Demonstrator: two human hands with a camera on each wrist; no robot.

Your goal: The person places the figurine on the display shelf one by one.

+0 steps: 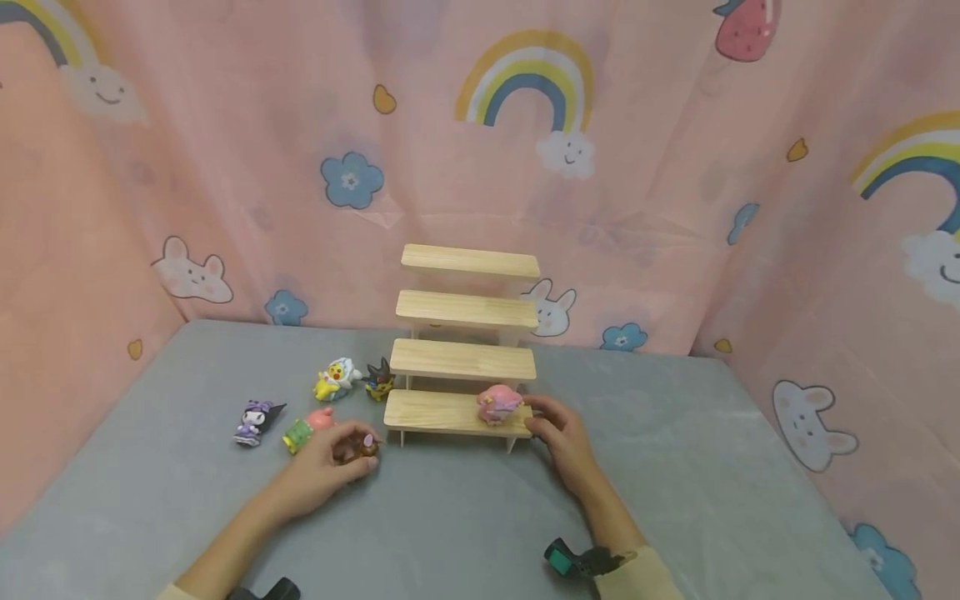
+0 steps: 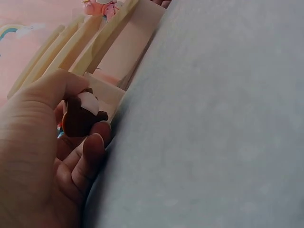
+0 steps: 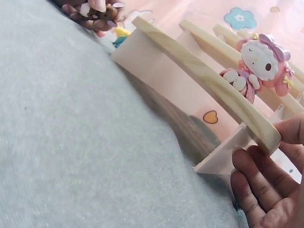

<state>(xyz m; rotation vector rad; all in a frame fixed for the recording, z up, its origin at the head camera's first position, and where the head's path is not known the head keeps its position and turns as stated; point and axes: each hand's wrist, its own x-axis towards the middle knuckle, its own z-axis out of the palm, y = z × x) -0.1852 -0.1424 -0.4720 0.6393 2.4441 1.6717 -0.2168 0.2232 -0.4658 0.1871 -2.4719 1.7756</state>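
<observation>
Brown toy (image 2: 80,119) pinched in the left hand (image 1: 322,468), just left of the stand (image 1: 462,360)
The right hand (image 1: 564,443) grips the stand's bottom step (image 1: 431,412) by its right end, probably to steady it under the pink toy (image 1: 498,403); four more toys (image 1: 255,422) sit left of the stand, probably for easy left-hand reach

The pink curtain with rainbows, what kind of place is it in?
Probably a little indoor play or display corner: the pink rainbow curtain hangs behind a grey-covered table, where a stepped wooden stand holds a pink figurine.
</observation>
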